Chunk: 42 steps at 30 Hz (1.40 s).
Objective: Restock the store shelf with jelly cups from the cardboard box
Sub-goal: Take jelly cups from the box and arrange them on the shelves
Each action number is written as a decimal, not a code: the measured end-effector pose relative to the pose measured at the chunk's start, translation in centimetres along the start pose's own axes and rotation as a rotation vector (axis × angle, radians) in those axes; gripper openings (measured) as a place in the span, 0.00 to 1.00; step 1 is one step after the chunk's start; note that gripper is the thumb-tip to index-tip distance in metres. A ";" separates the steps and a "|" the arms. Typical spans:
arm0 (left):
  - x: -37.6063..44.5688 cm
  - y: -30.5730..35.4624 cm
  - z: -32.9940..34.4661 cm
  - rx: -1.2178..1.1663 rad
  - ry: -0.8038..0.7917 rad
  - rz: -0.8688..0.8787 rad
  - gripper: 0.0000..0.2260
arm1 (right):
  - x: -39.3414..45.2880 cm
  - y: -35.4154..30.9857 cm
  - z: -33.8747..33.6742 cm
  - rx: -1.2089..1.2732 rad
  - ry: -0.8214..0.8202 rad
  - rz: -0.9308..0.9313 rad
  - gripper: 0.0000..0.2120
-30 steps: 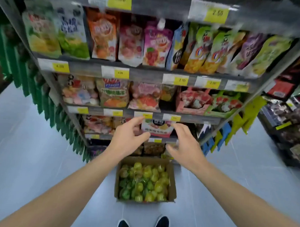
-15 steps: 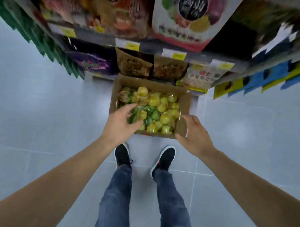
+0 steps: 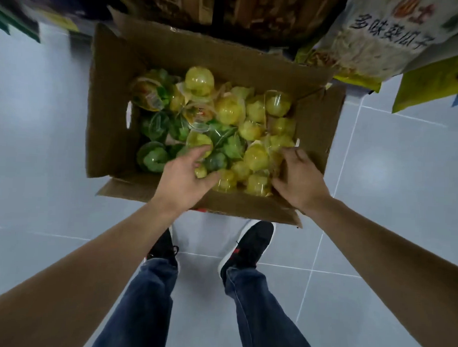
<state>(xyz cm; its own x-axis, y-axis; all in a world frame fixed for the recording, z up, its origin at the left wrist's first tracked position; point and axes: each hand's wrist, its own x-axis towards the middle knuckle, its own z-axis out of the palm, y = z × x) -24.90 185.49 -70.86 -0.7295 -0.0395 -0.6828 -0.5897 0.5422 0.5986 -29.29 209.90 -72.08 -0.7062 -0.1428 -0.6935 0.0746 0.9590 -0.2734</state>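
Both hands in the box (image 3: 115, 133).
My left hand (image 3: 182, 178) grips a cup (image 3: 200, 171) at 6 o'clock; right hand (image 3: 299, 179) grasps cups (image 3: 257, 157) at 5.

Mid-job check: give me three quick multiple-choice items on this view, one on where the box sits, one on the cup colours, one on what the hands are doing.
1. Where is the cardboard box?
A. On a shelf
B. On the floor ahead of the shoes
C. Carried in both arms

2. What colours are the jelly cups?
A. Yellow and green
B. Red and blue
C. All white

3. What state are the hands in?
A. Both at the person's sides
B. Both reaching into the box among the cups
C. Both on a shelf edge

Answers:
1 B, the box rests on the tiled floor just beyond the black shoes.
2 A, only those two colours show.
3 B, left hand and right hand lie on the cups.
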 end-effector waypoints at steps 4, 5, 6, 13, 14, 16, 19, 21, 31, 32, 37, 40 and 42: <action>4.6 -1.0 3.3 -0.034 -0.008 0.020 0.29 | 5.2 1.7 2.3 -0.163 -0.026 -0.066 0.32; 5.6 -1.2 3.9 -0.038 -0.013 0.027 0.29 | 6.5 1.8 2.8 -0.185 -0.030 -0.086 0.33; 6.4 -1.4 4.4 -0.038 -0.019 0.035 0.29 | 7.7 1.7 3.3 -0.199 -0.033 -0.092 0.33; 8.7 -3.5 5.9 -0.079 -0.024 0.027 0.29 | 12.5 2.7 4.9 -0.524 -0.065 -0.047 0.27; 8.6 -3.7 5.8 -0.086 -0.026 0.024 0.29 | 12.5 2.7 4.8 -0.540 -0.041 -0.070 0.25; 8.1 -3.9 5.5 -0.102 -0.027 0.009 0.30 | 11.8 2.6 4.2 -0.524 -0.007 -0.107 0.25; 7.1 -3.6 4.6 -0.127 -0.043 0.014 0.31 | 9.7 2.3 2.6 -0.279 0.036 -0.162 0.33; 6.6 -3.0 3.9 -0.176 -0.071 0.029 0.32 | 7.8 1.6 1.0 0.016 0.046 -0.163 0.37; 6.1 -0.1 0.8 -0.255 -0.381 0.198 0.48 | 4.3 -1.9 0.7 0.950 -0.307 -0.119 0.39; 6.2 -0.1 0.6 -0.248 -0.387 0.205 0.47 | 4.4 -2.1 0.8 1.018 -0.321 -0.115 0.39; 7.4 -1.0 0.3 -0.041 -0.319 0.273 0.45 | 5.4 -1.4 2.2 0.969 -0.390 -0.119 0.41; 8.2 -2.9 0.5 -0.011 -0.239 0.202 0.46 | 6.2 -0.4 3.3 0.739 -0.185 -0.027 0.34; 8.7 -4.4 0.7 0.022 -0.171 0.136 0.45 | 6.8 0.5 4.7 0.462 -0.017 -0.026 0.34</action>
<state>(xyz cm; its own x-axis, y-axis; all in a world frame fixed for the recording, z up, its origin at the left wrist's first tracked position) -28.43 183.31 -79.75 -0.7317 0.1772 -0.6582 -0.4805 0.5507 0.6825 -30.77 208.21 -80.09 -0.7003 -0.1728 -0.6926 0.3664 0.7457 -0.5565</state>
